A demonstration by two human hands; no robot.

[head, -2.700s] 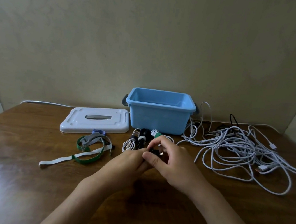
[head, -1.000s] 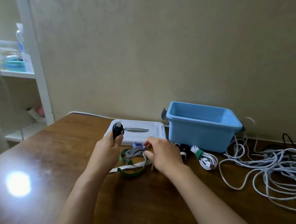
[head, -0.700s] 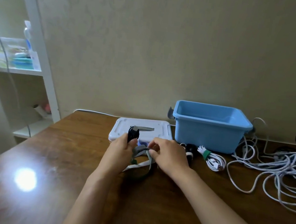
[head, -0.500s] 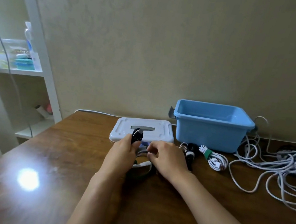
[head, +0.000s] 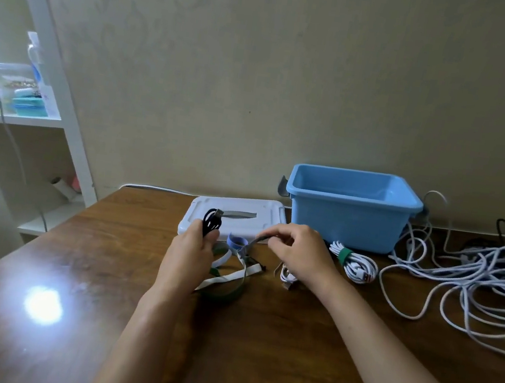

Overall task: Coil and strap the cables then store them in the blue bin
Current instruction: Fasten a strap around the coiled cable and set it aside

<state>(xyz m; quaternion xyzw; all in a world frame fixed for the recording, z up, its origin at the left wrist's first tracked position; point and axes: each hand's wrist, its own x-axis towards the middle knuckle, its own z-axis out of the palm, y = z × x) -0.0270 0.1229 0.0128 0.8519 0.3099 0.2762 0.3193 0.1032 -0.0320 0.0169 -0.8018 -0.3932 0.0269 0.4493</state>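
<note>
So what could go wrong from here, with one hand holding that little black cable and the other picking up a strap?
The small coiled black cable is held only in the left hand, so it may spring loose. The right hand pinches a grey strap lying among the tangled straps; others could drag along. The loose white cable heap might snag later.

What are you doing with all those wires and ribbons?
A person is tidying cables. The left hand holds a small coiled black cable, and the right hand pinches a grey strap lifted from the pile of straps on the table. One white coil with a green strap lies finished by the blue bin, which looks empty. A big tangle of white cables waits on the right.
</note>
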